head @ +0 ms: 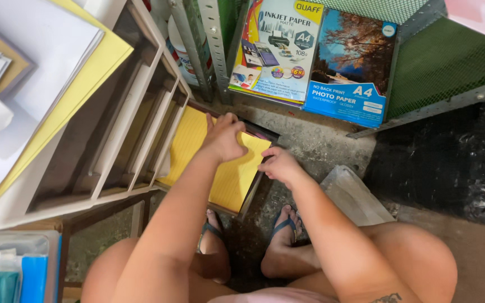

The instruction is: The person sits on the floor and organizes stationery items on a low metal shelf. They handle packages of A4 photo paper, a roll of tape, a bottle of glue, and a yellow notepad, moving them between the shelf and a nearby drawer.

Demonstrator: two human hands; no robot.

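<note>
Both hands press on the yellow paper stack (228,179): left hand (223,137) flat, right hand (279,164) curled at its edge. It looks light and bendy; hold the edges.

The scene is evenly lit by soft daylight. Deep shadow is seen under the shelf unit (113,185). Edges are slightly bent by the lens.

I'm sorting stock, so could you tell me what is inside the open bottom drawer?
A stack of yellow paper fills the drawer; the left hand and right hand rest on it. Anything beneath is covered.
</note>
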